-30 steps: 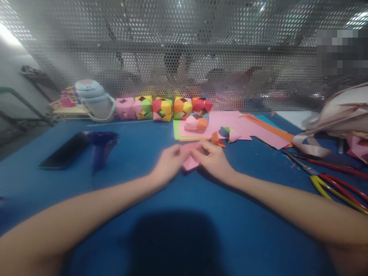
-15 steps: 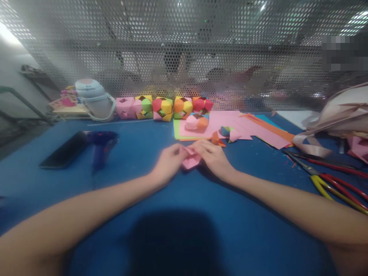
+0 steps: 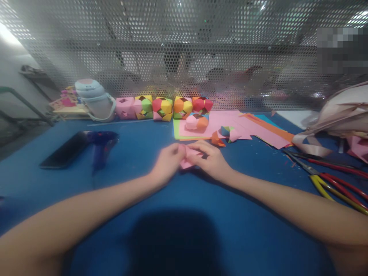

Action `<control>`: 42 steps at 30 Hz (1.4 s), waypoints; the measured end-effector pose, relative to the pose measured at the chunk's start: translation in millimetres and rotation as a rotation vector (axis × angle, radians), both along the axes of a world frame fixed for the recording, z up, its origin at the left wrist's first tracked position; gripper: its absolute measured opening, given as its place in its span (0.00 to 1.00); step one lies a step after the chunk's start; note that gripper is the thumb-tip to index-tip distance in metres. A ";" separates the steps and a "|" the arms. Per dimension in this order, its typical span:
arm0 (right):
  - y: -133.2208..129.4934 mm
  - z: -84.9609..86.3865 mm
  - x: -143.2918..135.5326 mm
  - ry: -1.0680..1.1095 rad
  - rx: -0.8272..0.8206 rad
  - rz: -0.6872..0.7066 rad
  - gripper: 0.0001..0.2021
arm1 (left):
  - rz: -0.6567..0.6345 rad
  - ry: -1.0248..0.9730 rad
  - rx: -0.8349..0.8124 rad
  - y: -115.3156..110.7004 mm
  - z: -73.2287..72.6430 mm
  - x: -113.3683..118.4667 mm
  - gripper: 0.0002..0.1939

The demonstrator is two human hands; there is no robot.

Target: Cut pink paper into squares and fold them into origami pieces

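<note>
A small piece of folded pink paper (image 3: 187, 161) is between my hands, just above or on the blue tabletop. My left hand (image 3: 170, 159) pinches its left side between thumb and fingers. From the other side my right hand (image 3: 212, 159) grips it, thumb across the front and fingers behind the top edge. Part of the paper is hidden by the fingers. Just beyond my right hand lie an orange folded paper piece (image 3: 218, 139) and a multicoloured folded piece (image 3: 230, 133). A pink and orange folded piece (image 3: 197, 122) rests on the stacked sheets.
Behind stands a row of folded paper balls (image 3: 162, 109) before a perforated metal panel (image 3: 138, 57). Coloured paper sheets (image 3: 224, 119) lie right of centre. Scissors (image 3: 313, 174) and a bag (image 3: 345, 111) are at right; a blue glue gun (image 3: 101, 147), black phone (image 3: 64, 151) and lidded container (image 3: 96, 101) at left.
My right thumb has come down across the front of the pink paper, and the right fingers have shifted along its top. The paper has tilted and moved slightly left.
</note>
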State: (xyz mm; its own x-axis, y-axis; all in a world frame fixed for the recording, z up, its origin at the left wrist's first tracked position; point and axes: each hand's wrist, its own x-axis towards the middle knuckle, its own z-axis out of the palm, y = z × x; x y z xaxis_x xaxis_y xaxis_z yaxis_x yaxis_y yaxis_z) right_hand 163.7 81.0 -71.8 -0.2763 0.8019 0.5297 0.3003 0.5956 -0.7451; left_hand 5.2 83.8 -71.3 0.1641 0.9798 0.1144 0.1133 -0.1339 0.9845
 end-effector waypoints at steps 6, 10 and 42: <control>3.0 2.1 3.1 -0.006 0.019 -0.133 0.15 | 0.010 0.043 0.009 -1.8 2.9 0.9 0.15; 2.4 1.8 1.2 0.012 0.087 -0.143 0.08 | -0.007 0.068 0.013 -0.8 2.3 -0.1 0.15; 8.8 5.9 4.5 0.230 -0.375 0.125 0.11 | -0.057 0.114 0.051 -5.2 8.2 0.9 0.08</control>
State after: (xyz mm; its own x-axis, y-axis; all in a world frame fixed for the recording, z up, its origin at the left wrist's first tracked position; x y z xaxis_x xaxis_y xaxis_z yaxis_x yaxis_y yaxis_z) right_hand 168.2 89.8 -65.9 -0.2921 0.9181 0.2680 0.0444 0.2929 -0.9551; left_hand 6.1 78.6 -63.1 0.2343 0.9618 0.1414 0.2150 -0.1931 0.9573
